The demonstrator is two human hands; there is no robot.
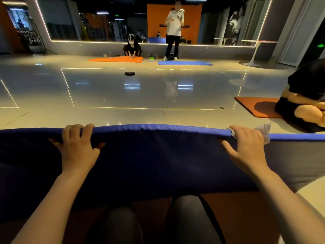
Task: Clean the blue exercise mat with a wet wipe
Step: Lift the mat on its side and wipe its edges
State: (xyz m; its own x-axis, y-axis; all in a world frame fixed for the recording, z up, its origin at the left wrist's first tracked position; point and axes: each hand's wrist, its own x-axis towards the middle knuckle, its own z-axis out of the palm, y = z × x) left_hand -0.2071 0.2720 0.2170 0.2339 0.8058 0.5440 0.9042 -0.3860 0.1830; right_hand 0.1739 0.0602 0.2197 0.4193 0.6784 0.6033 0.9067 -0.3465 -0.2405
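Note:
The blue exercise mat (158,155) is lifted up in front of me, its top edge running across the view. My left hand (79,145) grips that edge on the left, fingers curled over the top and thumb on the near side. My right hand (246,147) grips the edge on the right. A crumpled white wet wipe (263,132) is bunched under its fingers against the mat, sticking out past the hand. My knees in dark leggings show below the mat.
A person sits on an orange mat (255,106) at the right. Far ahead lie an orange mat (116,59) with a kneeling person and a blue mat (184,63) with a standing person. A black disc (130,73) lies on the shiny floor.

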